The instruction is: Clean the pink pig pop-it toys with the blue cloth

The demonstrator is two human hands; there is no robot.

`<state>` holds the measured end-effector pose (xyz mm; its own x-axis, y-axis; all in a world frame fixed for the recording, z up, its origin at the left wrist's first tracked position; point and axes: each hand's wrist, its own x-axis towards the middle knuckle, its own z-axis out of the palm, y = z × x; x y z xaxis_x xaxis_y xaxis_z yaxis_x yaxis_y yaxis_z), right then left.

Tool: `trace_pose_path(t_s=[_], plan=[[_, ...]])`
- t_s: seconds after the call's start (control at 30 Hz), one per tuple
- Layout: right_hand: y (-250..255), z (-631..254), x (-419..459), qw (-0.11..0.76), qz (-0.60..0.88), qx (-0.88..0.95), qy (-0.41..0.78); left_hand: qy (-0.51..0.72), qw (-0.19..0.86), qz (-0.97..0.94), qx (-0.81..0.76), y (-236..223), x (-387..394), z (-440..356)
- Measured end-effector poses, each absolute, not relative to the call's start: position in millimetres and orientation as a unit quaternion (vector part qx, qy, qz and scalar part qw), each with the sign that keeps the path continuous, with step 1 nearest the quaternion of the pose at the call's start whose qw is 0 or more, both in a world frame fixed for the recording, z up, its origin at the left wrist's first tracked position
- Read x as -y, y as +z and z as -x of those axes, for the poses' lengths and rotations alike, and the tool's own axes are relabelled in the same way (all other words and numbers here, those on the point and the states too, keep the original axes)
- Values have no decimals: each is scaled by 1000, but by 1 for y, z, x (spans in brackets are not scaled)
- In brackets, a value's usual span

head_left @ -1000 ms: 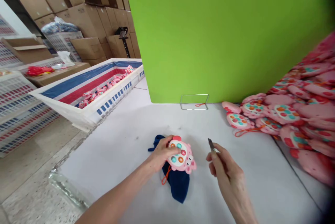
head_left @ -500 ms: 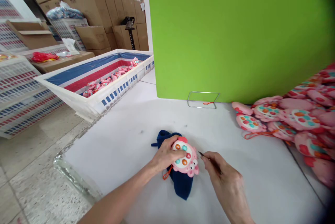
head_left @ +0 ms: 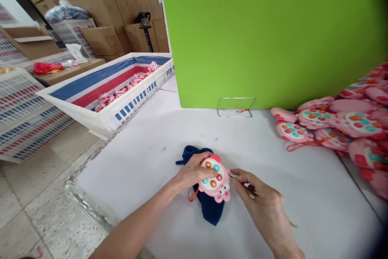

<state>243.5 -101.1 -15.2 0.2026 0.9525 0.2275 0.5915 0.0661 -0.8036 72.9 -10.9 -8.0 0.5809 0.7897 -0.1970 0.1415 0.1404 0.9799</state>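
Observation:
My left hand (head_left: 197, 172) is closed around a pink animal-shaped toy (head_left: 226, 180) with a white face plate and coloured round buttons, the thumb lying across the plate. An orange cord loop (head_left: 193, 196) hangs from the toy. Beneath it lies a dark blue cloth (head_left: 212, 210) on the white table. My right hand (head_left: 260, 196) pinches a thin dark-tipped tool (head_left: 232, 176), whose pale rear end sticks out behind the hand. The tip meets the toy's right edge, though whether it touches is too small to tell. Fingers hide most of the tool.
Many similar toys (head_left: 357, 123) are heaped at the right. A green panel (head_left: 257, 41) stands behind the table, with a wire frame (head_left: 236, 116) at its foot. Left of the table is a white crate (head_left: 103, 119) holding more toys. Cardboard boxes (head_left: 103, 8) are stacked further back.
My right hand has brought the tool's tip in to the toy's edge, closing the small gap. The tool's pale rear end now shows. The camera view has shifted slightly.

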Motion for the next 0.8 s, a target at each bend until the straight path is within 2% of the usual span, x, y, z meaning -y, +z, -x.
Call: trace_pose_path(t_s=[0.8], plan=[[-16,-244,99,445,617,626,172,207,643,-620,-399,-6,10,-74]])
